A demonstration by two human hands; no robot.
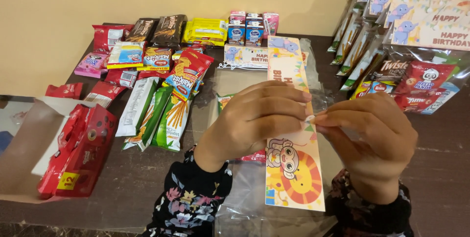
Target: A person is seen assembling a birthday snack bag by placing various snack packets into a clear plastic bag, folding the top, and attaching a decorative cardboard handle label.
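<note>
A long paper card printed with a cartoon lion, a monkey and elephants hangs upright in front of me. My left hand grips its left edge at mid-height. My right hand pinches a small white strip at the card's right edge with thumb and forefinger. Under the card lies a clear plastic bag with a few snacks partly hidden inside it. Both wrists wear dark flowered sleeves.
Many snack packets and small drink cartons lie spread over the dark table. Filled party bags with card toppers stand at the back right. An open cardboard box with red packets sits at the left.
</note>
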